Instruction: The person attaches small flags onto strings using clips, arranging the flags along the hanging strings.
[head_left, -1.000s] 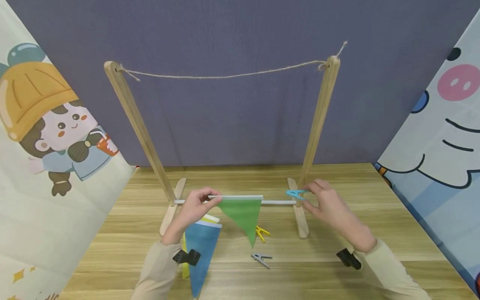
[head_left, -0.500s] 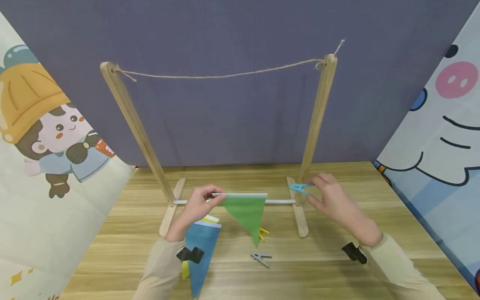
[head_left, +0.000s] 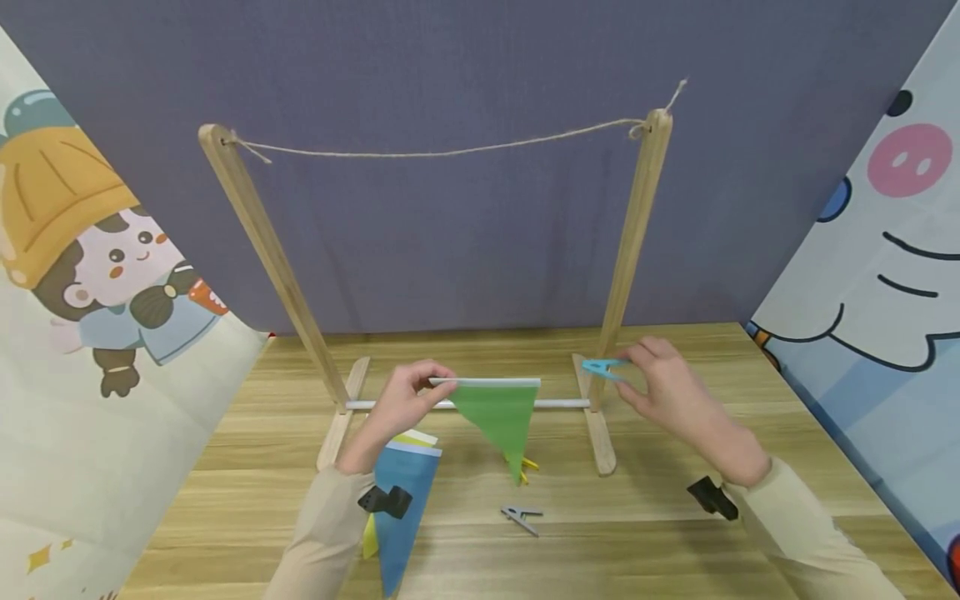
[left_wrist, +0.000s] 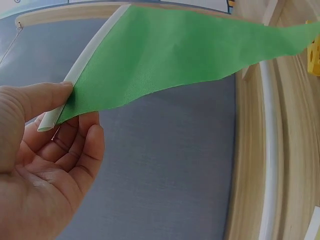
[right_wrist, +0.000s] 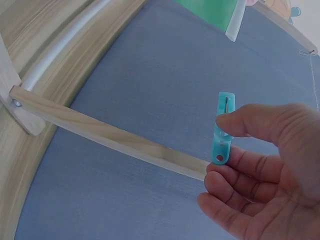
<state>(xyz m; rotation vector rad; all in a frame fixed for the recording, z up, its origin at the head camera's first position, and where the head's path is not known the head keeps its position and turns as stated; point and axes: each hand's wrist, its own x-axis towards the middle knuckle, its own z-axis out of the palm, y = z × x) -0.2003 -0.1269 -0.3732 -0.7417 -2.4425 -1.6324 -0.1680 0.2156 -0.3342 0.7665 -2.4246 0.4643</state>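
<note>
My left hand [head_left: 405, 404] pinches a green triangular pennant [head_left: 495, 412] by the left end of its white top hem. The pennant hangs point down in the head view, in front of the stand's low white rod [head_left: 562, 403]. In the left wrist view the thumb lies on the hem [left_wrist: 82, 65], fingers behind it. At the right post, my right hand [head_left: 671, 400] pinches a light blue clothespin [head_left: 600, 367] between thumb and fingers, its nose pointing left. A string [head_left: 420, 154] sags between the tops of the two wooden posts, with nothing hanging on it.
A blue pennant [head_left: 408, 500] lies over a yellow one [head_left: 371, 537] on the table, partly behind my left forearm. A grey clothespin [head_left: 521, 518] lies front centre; a yellow clothespin [head_left: 531, 464] is partly hidden by the green pennant. The wooden posts [head_left: 633, 225] flank the work.
The green pennant in my left hand has moved slightly right and up. My right hand has lifted the light blue clothespin a little. The things on the table stay put.
</note>
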